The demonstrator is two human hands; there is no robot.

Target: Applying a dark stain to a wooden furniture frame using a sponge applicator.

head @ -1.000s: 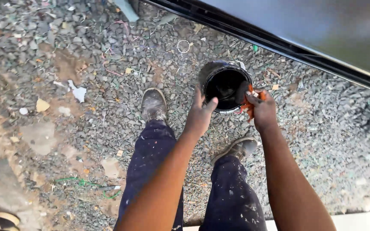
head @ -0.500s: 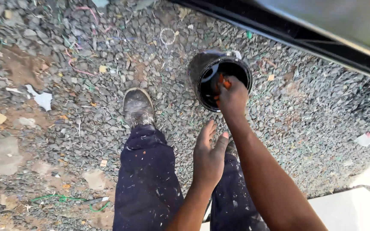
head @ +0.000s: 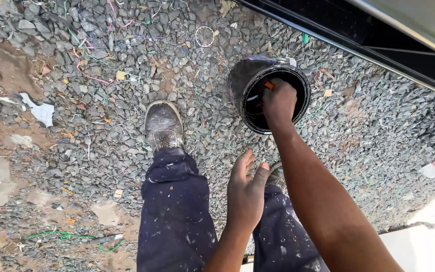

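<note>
The right hand (head: 278, 102) is down inside the mouth of the round black paint-stained bucket (head: 247, 80), fingers curled tight round a small orange-handled tool (head: 269, 86); only the orange end shows, so whether it is a brush or a scraper cannot be told; the bucket stands on the grey gravel ground (head: 101, 65), just ahead of the person's feet and close beside the dark metal frame edge (head: 358, 45) that runs across the top right. The left hand (head: 245, 194) hangs free over the knees, fingers spread and relaxed, holding nothing and touching nothing; it sits well short of the bucket. Below it, the dark blue paint-flecked trousers (head: 174, 216); the worn grey work boot (head: 163, 126) is planted flat on the stones to the left of the bucket. Judging by the hand's place, this looks like the dipping or stirring stage; the tool is in the bucket, nothing has come out, and no fresh coat shows on the frame edge; so the work with the tool appears to lie ahead. Scraps of white paper (head: 40, 111) and thin coloured wire offcuts (head: 89, 75) litter the gravel on the left.
</note>
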